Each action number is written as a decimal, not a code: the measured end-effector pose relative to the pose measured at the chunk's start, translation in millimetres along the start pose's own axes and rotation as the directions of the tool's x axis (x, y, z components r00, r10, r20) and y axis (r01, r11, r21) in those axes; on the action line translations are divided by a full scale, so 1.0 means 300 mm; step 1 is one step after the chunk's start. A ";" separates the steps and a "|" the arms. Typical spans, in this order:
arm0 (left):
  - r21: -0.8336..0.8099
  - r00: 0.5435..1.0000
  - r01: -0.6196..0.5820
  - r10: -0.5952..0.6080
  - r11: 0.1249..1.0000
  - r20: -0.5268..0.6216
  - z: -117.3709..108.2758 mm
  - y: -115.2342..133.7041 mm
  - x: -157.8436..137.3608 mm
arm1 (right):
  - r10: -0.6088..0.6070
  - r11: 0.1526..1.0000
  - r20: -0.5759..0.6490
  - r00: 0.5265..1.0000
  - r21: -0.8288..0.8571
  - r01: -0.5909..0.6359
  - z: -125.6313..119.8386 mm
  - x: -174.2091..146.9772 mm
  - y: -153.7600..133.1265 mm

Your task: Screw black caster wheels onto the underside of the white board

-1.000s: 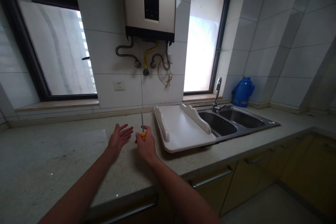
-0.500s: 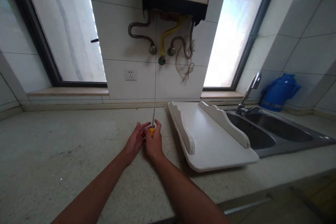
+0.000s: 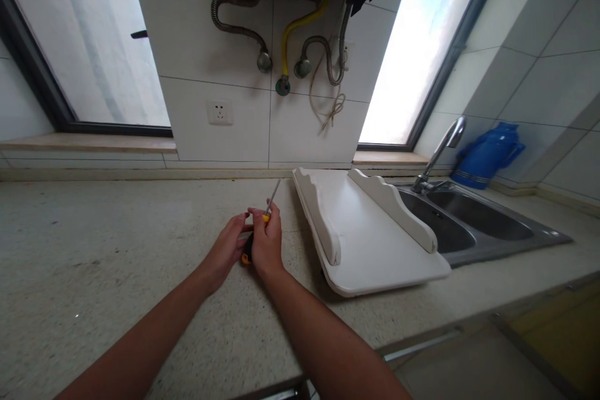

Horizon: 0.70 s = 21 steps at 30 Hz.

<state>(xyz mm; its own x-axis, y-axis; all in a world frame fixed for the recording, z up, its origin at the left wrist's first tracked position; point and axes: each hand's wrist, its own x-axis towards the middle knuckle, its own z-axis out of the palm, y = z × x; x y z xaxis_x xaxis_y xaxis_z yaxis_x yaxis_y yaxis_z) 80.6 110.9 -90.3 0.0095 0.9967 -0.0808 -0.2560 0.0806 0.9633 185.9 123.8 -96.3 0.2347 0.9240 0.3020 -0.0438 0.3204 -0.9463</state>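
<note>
A screwdriver (image 3: 247, 251) with a black and yellow handle leans over the counter, its thin metal shaft pointing up and away to the right. My right hand (image 3: 267, 240) is closed around its handle near the yellow collar. Close against it on the left is my left hand (image 3: 229, 242), with thumb and forefinger drawn together beside my right thumb. Its other fingers reach behind the handle. Whatever is between the left fingertips is too small to make out. Right of both hands, a white board (image 3: 375, 244) with two wavy-edged rails lies on the counter.
The speckled counter (image 3: 117, 244) runs along the tiled wall. A double steel sink (image 3: 504, 250) with a faucet (image 3: 440, 153) is at the right, a blue jug (image 3: 487, 156) behind it. Hoses and a yellow pipe (image 3: 300, 22) hang from the heater above. A socket (image 3: 219, 112) is on the wall.
The screwdriver has tipped from nearly upright to a rightward slant, showing more of its handle. My left fingers have drawn in from a more stretched pose. The view has dipped downward.
</note>
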 end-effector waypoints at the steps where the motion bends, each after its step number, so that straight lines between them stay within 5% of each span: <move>1: -0.008 1.000 -0.003 0.003 1.000 0.024 -0.001 0.000 0.001 | 0.000 1.000 0.008 1.000 0.019 0.000 0.002 -0.005 -0.004; 10: 0.111 0.990 -0.096 0.107 0.989 -0.096 0.001 0.037 -0.006 | 0.040 0.983 0.173 0.984 0.170 -0.070 0.029 -0.020 -0.023; 21: 0.230 0.964 -0.219 0.246 0.948 -0.096 -0.010 0.029 -0.012 | 0.061 0.992 0.269 0.961 0.092 -0.089 0.028 -0.015 -0.015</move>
<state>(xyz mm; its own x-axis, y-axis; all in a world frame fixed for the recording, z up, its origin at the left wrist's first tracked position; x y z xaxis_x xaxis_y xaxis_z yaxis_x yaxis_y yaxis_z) 75.4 108.0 -82.5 -0.1466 0.9800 0.1348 -0.0224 -0.1395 0.9900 177.0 120.0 -92.4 -0.0386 0.9639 0.2634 -0.1537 0.2547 -0.9547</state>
